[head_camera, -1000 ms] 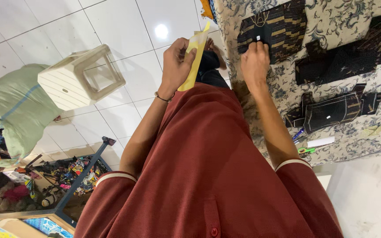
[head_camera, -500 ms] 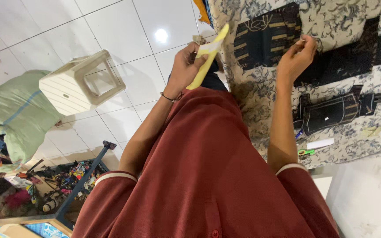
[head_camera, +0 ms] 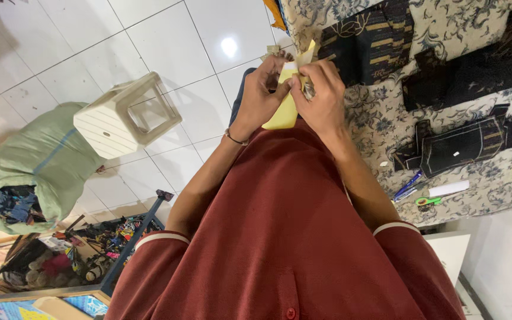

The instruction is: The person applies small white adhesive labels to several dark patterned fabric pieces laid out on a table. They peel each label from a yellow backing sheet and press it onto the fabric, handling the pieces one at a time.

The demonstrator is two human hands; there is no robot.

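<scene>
My left hand (head_camera: 261, 90) and my right hand (head_camera: 322, 95) meet in front of my red shirt (head_camera: 280, 237), both gripping a folded yellow paper piece (head_camera: 282, 112). Its upper tip pokes out above my fingers. A small metallic bit shows between my right fingers, too small to identify. A thin bracelet (head_camera: 234, 138) circles my left wrist. To the right of my hands, dark patterned fabric pieces (head_camera: 368, 41) lie on a floral cloth-covered table (head_camera: 475, 195).
A black fabric piece (head_camera: 463, 145), blue pens (head_camera: 407, 185), green scissors (head_camera: 428, 201) and a white strip (head_camera: 448, 188) lie on the table. On the white tiled floor sit a cream plastic stool (head_camera: 122, 115), a green sack (head_camera: 31, 169) and a box of clutter (head_camera: 78, 249).
My right hand has come back from the dark fabric on the table and joined my left hand on the yellow paper. The paper has dropped slightly toward my chest.
</scene>
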